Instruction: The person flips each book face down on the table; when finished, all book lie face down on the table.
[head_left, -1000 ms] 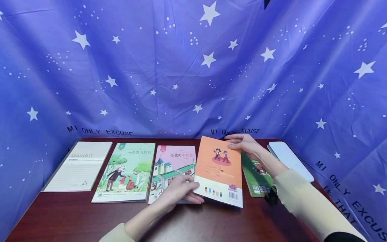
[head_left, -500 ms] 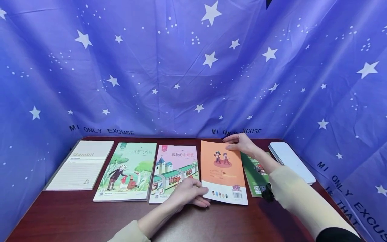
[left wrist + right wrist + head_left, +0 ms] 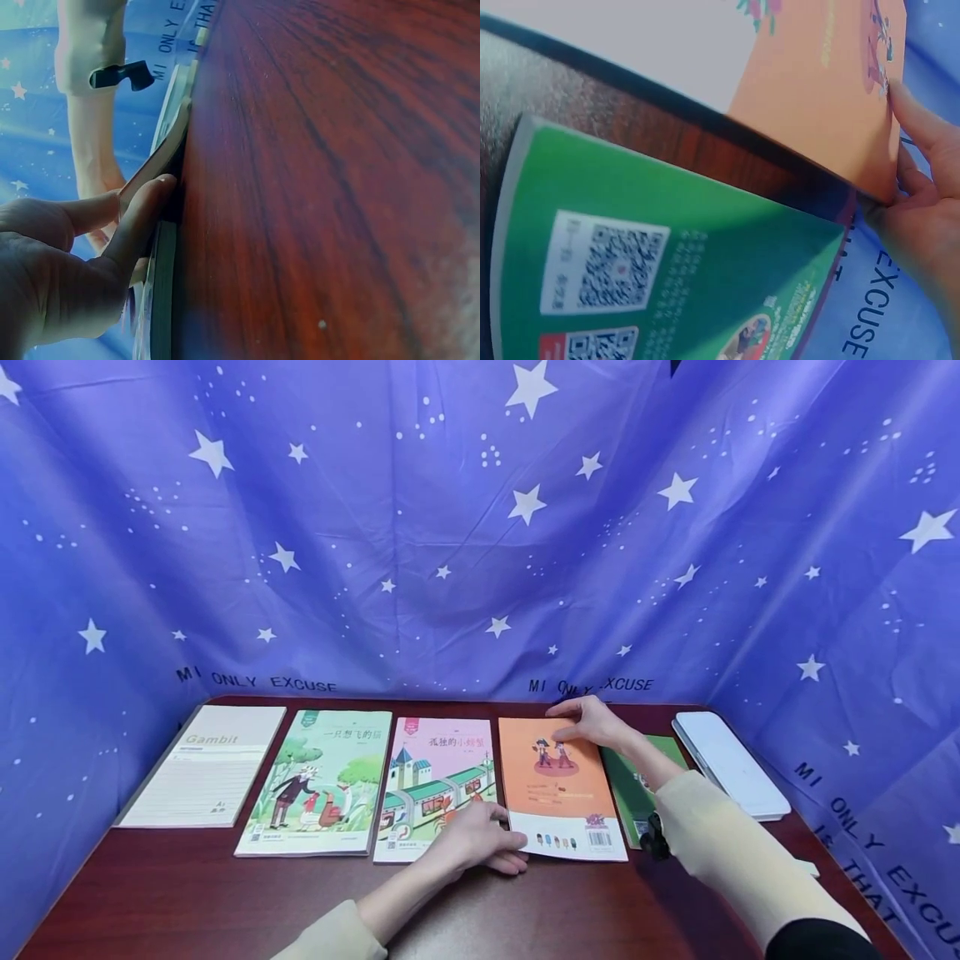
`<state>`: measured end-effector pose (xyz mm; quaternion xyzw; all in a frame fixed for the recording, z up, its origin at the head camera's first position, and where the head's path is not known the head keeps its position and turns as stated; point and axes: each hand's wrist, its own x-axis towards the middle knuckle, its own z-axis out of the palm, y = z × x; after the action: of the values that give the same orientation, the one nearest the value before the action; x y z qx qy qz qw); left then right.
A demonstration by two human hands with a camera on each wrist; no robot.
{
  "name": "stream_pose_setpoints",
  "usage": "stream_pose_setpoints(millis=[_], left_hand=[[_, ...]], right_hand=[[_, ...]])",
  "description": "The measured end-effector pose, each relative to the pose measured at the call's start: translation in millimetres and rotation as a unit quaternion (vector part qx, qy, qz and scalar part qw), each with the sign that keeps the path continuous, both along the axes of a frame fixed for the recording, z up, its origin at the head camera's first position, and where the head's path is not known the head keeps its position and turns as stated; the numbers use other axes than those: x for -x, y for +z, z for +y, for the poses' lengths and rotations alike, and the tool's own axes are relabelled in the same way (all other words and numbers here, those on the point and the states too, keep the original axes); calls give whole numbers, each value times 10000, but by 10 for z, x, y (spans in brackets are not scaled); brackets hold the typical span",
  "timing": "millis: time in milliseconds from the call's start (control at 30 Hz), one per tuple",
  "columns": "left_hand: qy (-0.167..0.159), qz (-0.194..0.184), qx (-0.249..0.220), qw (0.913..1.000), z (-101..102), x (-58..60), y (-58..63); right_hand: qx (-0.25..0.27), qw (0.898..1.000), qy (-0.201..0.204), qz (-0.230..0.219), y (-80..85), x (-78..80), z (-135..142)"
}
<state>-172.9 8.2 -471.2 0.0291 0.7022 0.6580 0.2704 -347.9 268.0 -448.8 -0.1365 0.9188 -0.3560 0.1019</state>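
Note:
An orange and white book (image 3: 558,785), back cover up with a barcode, lies between the pink book (image 3: 435,777) and the green book (image 3: 652,768). My left hand (image 3: 476,839) pinches its lower left corner; the left wrist view shows that edge of the orange book (image 3: 161,154) bent slightly off the table between thumb and fingers. At the far edge my right hand (image 3: 596,722) grips the top right part, thumb on the cover and fingers beyond the edge. In the right wrist view, a strip of table separates the orange book (image 3: 802,97) from the green book (image 3: 667,202).
A pale green book (image 3: 315,785) and a cream notebook (image 3: 206,768) lie to the left. To the right is a white flat case (image 3: 731,768). They rest on a dark red wooden table (image 3: 247,902), with a blue star-patterned curtain (image 3: 450,527) behind.
Both hands have lowered the orange book and turned it straighter, beside the pink book. Its near end has moved right, uncovering more of the pink book.

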Motion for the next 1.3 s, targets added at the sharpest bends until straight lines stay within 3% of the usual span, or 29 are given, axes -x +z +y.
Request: stream_pose_setpoints(millis=[367,800,1300], left_hand=[[-84,458,-36,9989,16,-54,51],[-330,420,596,9968,55,20,33],[-475,525,1001,9925,24,-6,36]], right_hand=[[-275,9991,238,236,-59,-14,-21],[-551,9974,200,422,-81,2,18],[-728,9960,178,478,-83,-12,-36]])
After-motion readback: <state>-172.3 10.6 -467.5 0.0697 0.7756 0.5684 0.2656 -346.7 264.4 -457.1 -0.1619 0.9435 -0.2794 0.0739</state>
